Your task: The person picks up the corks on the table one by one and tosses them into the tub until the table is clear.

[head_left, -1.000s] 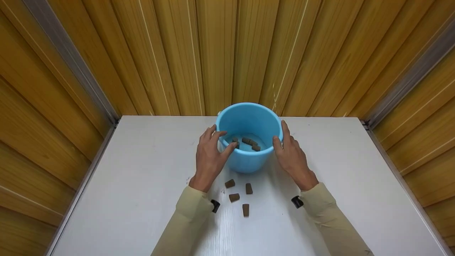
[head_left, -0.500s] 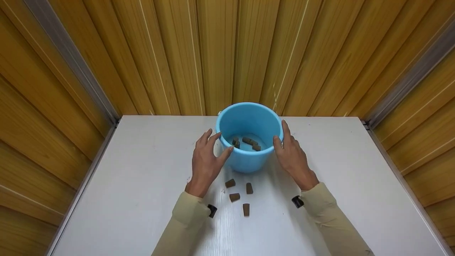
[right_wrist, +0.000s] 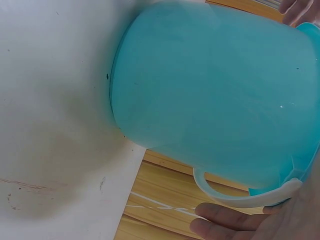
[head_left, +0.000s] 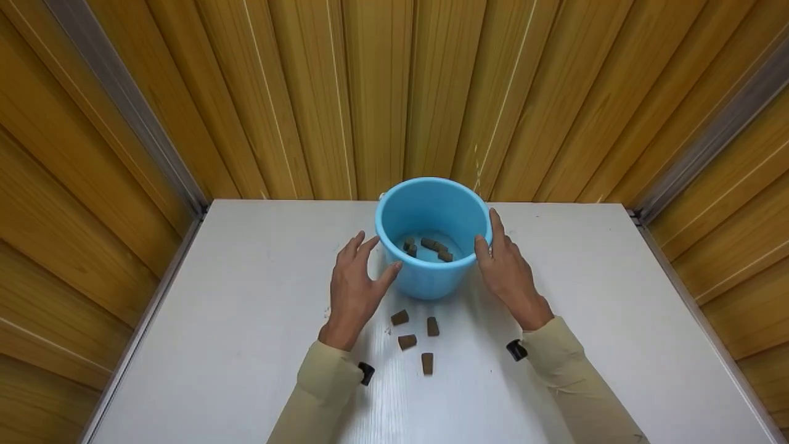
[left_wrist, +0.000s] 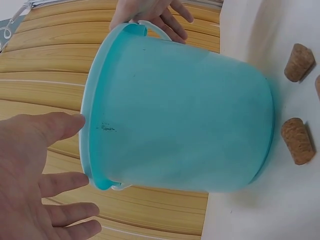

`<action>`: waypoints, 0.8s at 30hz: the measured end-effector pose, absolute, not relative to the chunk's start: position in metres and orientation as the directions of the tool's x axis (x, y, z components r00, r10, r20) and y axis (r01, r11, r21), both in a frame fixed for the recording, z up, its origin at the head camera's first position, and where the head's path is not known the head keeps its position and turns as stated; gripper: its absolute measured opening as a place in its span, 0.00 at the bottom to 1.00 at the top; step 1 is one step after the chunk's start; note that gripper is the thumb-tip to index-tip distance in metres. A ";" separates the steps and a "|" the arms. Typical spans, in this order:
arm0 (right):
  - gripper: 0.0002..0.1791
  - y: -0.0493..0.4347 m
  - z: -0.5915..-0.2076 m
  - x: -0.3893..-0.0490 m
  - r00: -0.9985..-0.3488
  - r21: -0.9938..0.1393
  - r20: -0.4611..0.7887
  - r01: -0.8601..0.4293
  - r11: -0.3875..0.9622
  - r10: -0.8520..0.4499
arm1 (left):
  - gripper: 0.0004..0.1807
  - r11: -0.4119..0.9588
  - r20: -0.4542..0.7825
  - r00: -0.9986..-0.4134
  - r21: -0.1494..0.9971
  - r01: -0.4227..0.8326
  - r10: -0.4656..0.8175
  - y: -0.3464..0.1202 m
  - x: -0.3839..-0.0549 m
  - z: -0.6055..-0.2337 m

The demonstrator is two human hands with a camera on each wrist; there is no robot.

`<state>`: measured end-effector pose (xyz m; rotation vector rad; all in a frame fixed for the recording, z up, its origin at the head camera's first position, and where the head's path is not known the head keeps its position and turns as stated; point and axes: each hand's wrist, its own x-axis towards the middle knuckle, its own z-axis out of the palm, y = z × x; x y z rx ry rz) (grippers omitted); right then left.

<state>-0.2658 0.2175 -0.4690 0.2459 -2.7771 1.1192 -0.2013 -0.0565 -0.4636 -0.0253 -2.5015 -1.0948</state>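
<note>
A light-blue bucket (head_left: 428,283) stands upright on the white table, its mouth facing up, with several brown corks (head_left: 434,245) on its floor. My right hand (head_left: 508,274) holds the bucket's right rim, thumb over the edge and fingers along the outside. In the right wrist view its fingers (right_wrist: 225,220) extend past the pale handle (right_wrist: 240,201). At the near-left rim, my left hand (head_left: 354,290) is spread with nothing gripped; the thumb and index fingertips are right at the rim in the left wrist view. Several loose corks (head_left: 407,341) lie in front of the bucket.
The white table (head_left: 246,345) has its back edge just behind the bucket. Yellow wood-look panels (head_left: 376,92) rise behind and at both sides, with grey metal strips (head_left: 126,98) in the corners. A small black device (head_left: 516,349) sits at each sleeve cuff.
My left hand has drawn back left and toward me, its thumb and fingertips leaving the inside of the rim. The right hand, bucket and corks stay almost the same.
</note>
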 end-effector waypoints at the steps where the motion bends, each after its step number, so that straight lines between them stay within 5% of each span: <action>1: 0.41 0.218 -0.469 -0.266 -0.977 -0.677 0.190 -0.204 0.707 -0.101 | 0.34 0.692 0.371 -0.917 0.701 0.174 -0.145 -0.057 -0.201 -0.464; 24: 0.42 0.218 -0.470 -0.266 -0.980 -0.683 0.169 -0.195 0.704 -0.108 | 0.28 0.670 0.240 -0.962 0.736 0.091 -0.133 -0.058 -0.186 -0.496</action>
